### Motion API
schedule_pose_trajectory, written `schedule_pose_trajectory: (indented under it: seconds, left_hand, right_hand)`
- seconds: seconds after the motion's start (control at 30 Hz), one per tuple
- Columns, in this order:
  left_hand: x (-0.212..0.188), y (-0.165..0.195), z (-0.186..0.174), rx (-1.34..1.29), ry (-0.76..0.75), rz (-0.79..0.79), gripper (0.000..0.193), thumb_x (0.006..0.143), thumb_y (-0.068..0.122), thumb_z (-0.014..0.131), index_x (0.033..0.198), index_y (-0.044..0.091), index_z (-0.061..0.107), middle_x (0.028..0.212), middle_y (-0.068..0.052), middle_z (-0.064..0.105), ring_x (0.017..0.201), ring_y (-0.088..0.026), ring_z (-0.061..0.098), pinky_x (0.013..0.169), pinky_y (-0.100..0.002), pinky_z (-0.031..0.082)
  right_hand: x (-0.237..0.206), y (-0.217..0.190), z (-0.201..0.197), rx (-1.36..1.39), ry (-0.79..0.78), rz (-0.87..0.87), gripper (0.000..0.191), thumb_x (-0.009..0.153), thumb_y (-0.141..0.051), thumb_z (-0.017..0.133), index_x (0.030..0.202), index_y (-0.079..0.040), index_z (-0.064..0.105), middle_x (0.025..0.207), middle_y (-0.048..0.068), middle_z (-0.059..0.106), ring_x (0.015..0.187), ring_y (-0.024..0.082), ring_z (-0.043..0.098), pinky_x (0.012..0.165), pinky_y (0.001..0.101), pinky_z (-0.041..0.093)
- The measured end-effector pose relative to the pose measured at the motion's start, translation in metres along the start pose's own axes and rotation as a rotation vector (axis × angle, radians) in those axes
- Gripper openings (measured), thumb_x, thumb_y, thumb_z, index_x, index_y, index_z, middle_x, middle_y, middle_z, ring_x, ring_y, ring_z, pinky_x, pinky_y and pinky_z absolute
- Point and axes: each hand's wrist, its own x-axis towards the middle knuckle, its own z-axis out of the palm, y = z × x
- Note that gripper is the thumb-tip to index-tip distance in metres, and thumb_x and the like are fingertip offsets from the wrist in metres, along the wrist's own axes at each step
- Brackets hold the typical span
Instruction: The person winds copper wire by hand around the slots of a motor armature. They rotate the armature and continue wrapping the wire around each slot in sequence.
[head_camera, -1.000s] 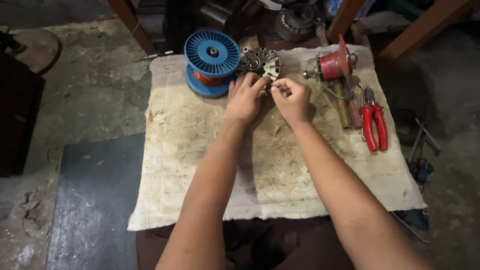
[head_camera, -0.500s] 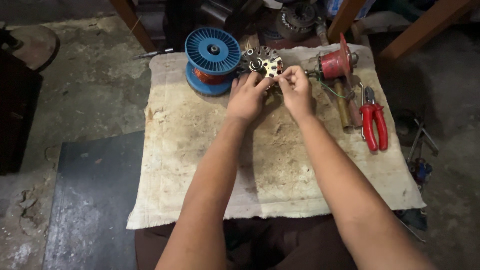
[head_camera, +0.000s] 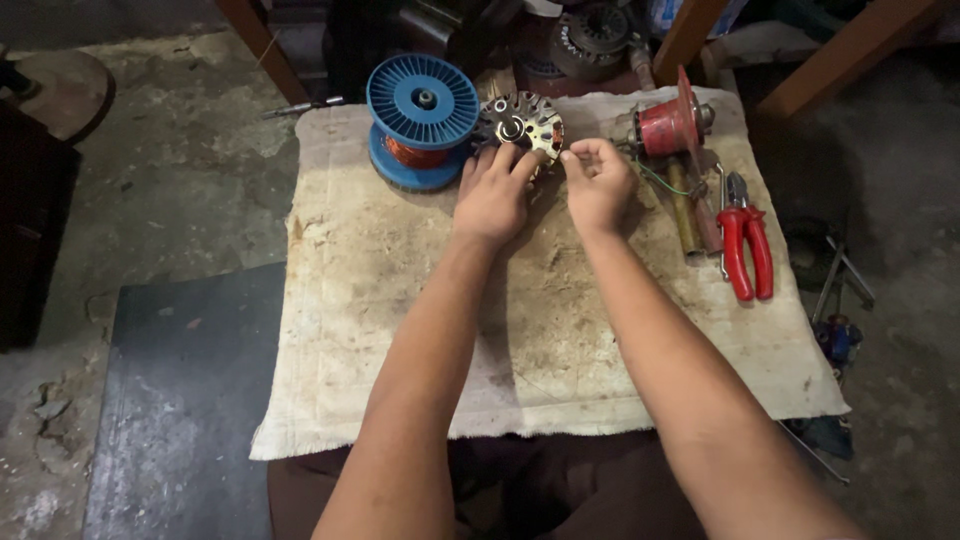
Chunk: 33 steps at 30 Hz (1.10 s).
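Your left hand (head_camera: 492, 196) rests with its fingers on the near edge of the round, toothed metal motor core (head_camera: 522, 124), which lies on the stained cream cloth (head_camera: 400, 330) covering the table. Your right hand (head_camera: 598, 184) sits just beside it, fingertips pinched together; what they pinch cannot be made out. Left of your left hand stands the blue plastic spool of copper wire (head_camera: 421, 122). Right of your right hand lie the red-handled pliers (head_camera: 745, 238).
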Motion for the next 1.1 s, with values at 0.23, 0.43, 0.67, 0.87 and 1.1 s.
schedule_pose_trajectory:
  seconds: [0.23, 0.43, 0.67, 0.87, 1.1]
  left_hand:
    - [-0.001, -0.004, 0.006, 0.011, -0.011, -0.023, 0.045, 0.085, 0.017, 0.062, 0.130, 0.024, 0.065, 0.118, -0.006, 0.062, 0.115, -0.031, 0.055, 0.097, -0.047, 0.043]
    - [-0.001, -0.004, 0.007, 0.008, -0.010, -0.020, 0.046, 0.083, 0.017, 0.065, 0.129, 0.025, 0.064, 0.118, -0.006, 0.061, 0.116, -0.031, 0.055, 0.098, -0.047, 0.043]
    - [-0.001, -0.001, 0.002, -0.010, -0.027, -0.047, 0.045, 0.085, 0.020, 0.066, 0.129, 0.024, 0.063, 0.120, -0.007, 0.060, 0.116, -0.031, 0.054, 0.095, -0.047, 0.044]
    - [-0.003, -0.001, 0.003, -0.075, 0.017, -0.078, 0.045, 0.089, 0.017, 0.062, 0.133, 0.025, 0.061, 0.122, -0.005, 0.060, 0.117, -0.032, 0.054, 0.093, -0.045, 0.046]
    - [-0.002, -0.004, 0.006, -0.072, 0.035, -0.069, 0.047, 0.089, 0.016, 0.062, 0.135, 0.025, 0.061, 0.122, -0.005, 0.060, 0.118, -0.031, 0.054, 0.096, -0.045, 0.046]
  right_hand:
    - [0.003, -0.003, 0.006, -0.064, 0.084, -0.084, 0.018, 0.086, -0.011, 0.087, 0.095, -0.006, 0.071, 0.081, -0.002, 0.070, 0.066, 0.006, 0.056, 0.061, 0.0243, 0.049]
    - [0.006, 0.001, 0.010, -0.002, 0.092, -0.114, 0.018, 0.087, -0.008, 0.086, 0.093, -0.005, 0.069, 0.080, -0.001, 0.070, 0.067, 0.006, 0.058, 0.062, 0.0243, 0.049]
    - [0.008, 0.016, 0.010, 0.036, 0.083, -0.028, 0.015, 0.087, -0.006, 0.083, 0.091, -0.004, 0.069, 0.079, 0.000, 0.071, 0.069, 0.006, 0.065, 0.065, 0.0242, 0.055]
    - [0.008, 0.008, 0.008, -0.070, -0.019, 0.021, 0.008, 0.088, -0.008, 0.080, 0.094, -0.003, 0.076, 0.079, 0.002, 0.076, 0.070, 0.006, 0.069, 0.065, 0.0242, 0.056]
    - [0.007, -0.039, -0.001, -0.448, -0.153, 0.131, 0.019, 0.083, -0.018, 0.075, 0.101, -0.014, 0.079, 0.094, 0.006, 0.077, 0.082, 0.023, 0.072, 0.071, 0.0371, 0.054]
